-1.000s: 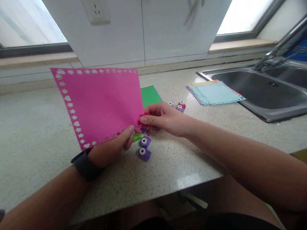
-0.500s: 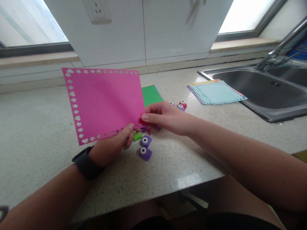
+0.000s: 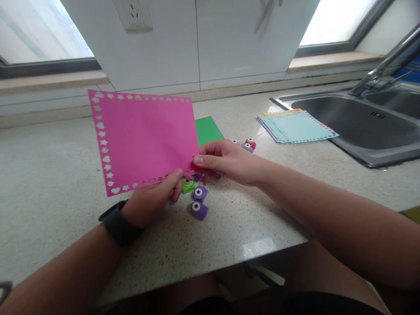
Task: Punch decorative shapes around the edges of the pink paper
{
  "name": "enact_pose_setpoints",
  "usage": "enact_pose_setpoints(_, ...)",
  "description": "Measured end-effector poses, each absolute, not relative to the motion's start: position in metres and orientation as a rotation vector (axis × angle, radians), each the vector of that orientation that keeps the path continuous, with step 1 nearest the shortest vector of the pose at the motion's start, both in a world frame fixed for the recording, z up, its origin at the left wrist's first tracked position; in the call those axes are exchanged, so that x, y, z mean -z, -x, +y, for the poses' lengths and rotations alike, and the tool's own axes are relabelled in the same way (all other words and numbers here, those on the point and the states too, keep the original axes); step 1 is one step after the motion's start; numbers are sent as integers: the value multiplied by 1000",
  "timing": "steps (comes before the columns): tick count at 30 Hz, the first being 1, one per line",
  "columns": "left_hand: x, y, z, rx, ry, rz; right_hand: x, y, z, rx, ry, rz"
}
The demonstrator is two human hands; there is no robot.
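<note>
1. The pink paper sheet [image 3: 144, 138] is held tilted up above the counter [image 3: 49, 175], its long axis running left to right. A border of punched stars and hearts follows its top, left and bottom edges; the right edge shows no holes.

2. The left hand [image 3: 151, 201], with a dark wristband [image 3: 114, 225] on the wrist, is closed in a pinch on the sheet's bottom edge near the lower right corner, thumb on the near face.

3. The right hand [image 3: 226, 162] is closed around a small red paper punch [image 3: 198, 168], thumb pressed on top. The punch meets the sheet at its lower right corner, so the unpunched right edge rises straight up from this hand.

4. Both hands meet at that same corner; the right hand is the nearer to the right edge, the left hand to the bottom edge.

5. On the counter just below the hands lie a green punch [image 3: 188, 187] and two purple punches [image 3: 199, 201]. A green sheet [image 3: 207, 130] lies flat behind the pink one, with further small punches [image 3: 247, 144] just beside it.

6. A stack of punched pastel sheets [image 3: 295, 126] lies near the counter's right end, beside the steel sink [image 3: 361, 122].
</note>
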State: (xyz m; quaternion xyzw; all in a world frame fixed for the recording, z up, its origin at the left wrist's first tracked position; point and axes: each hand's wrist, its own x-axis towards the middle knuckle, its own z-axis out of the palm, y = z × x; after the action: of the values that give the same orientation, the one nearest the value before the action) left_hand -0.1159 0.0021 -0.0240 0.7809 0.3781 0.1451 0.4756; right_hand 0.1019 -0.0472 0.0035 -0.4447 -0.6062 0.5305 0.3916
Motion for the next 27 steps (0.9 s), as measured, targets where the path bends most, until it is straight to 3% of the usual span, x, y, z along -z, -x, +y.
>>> enact_pose_setpoints(27, 28, 117, 5, -326, -1931, 902, -1, -102, -47, -1364, 1097, -1509)
